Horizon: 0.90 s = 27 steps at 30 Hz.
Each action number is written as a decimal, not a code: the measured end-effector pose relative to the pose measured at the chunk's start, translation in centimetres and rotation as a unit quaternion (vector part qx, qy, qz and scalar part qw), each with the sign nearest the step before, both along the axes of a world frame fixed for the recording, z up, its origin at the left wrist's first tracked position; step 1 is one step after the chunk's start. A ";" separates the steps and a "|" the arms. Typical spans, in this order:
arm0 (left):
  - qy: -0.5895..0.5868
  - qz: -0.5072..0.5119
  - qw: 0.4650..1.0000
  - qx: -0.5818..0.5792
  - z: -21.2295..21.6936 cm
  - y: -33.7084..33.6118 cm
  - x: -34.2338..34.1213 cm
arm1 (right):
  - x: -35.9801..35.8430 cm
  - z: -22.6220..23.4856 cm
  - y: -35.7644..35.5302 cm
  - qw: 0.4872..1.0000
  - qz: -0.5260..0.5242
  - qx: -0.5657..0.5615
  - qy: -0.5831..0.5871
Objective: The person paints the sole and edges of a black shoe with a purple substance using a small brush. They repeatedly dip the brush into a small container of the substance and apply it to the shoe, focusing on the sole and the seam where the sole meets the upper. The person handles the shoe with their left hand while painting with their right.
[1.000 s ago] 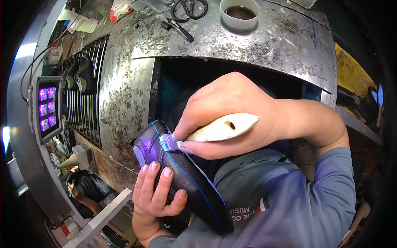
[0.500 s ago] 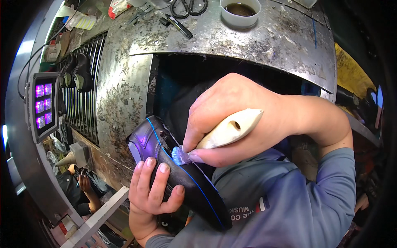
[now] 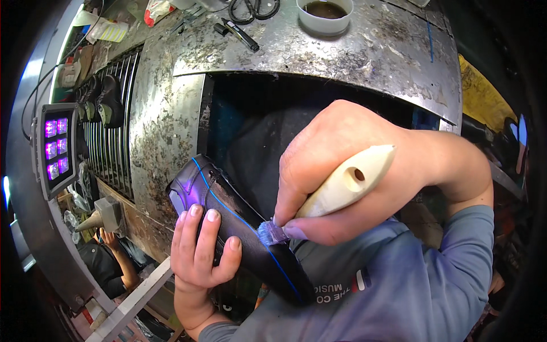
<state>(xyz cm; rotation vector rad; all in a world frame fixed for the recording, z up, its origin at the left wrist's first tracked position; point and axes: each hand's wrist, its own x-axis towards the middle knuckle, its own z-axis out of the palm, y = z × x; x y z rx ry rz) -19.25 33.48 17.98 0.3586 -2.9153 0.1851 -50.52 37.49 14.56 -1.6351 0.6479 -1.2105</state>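
A black shoe (image 3: 254,254) with a glowing blue line along its lower side lies tilted across my lap, its toe toward the lower right. My left hand (image 3: 196,256) is closed round its near side, fingers pressed on the upper. In my right hand (image 3: 347,139) is a brush with a thick cream handle (image 3: 342,185) that has a hole near its pointed end. Its short bristles (image 3: 266,232), tinted bluish, touch the shoe at the blue line. The shoe's underside is partly hidden from me.
On the stained metal bench (image 3: 364,62) are a white bowl of brown liquid (image 3: 324,17), a black marker (image 3: 241,35) and scissors (image 3: 253,10). A purple lamp (image 3: 57,148) stands left, before a rack with dark shoes (image 3: 108,102). Another person's arm (image 3: 122,262) shows lower left.
The brush in my right hand has moved right and down along the shoe's edge, toward the toe. My left hand still holds the shoe, which has shifted slightly left.
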 end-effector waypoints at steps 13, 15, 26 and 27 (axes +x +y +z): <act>0.019 0.033 0.999 -0.036 -1.8 -1.2 0.1 | -0.8 1.9 1.2 0.997 -0.008 -0.071 0.032; 0.021 0.044 0.998 -0.030 -2.0 -1.3 0.0 | -1.0 2.4 1.2 0.996 -0.015 -0.079 0.025; 0.035 0.112 0.991 0.072 -2.4 -1.2 0.0 | -0.8 4.6 1.6 0.985 -0.095 -0.142 0.020; 0.045 0.125 0.987 0.091 -2.4 -1.1 -0.2 | -0.8 4.8 1.6 0.983 -0.102 -0.148 0.022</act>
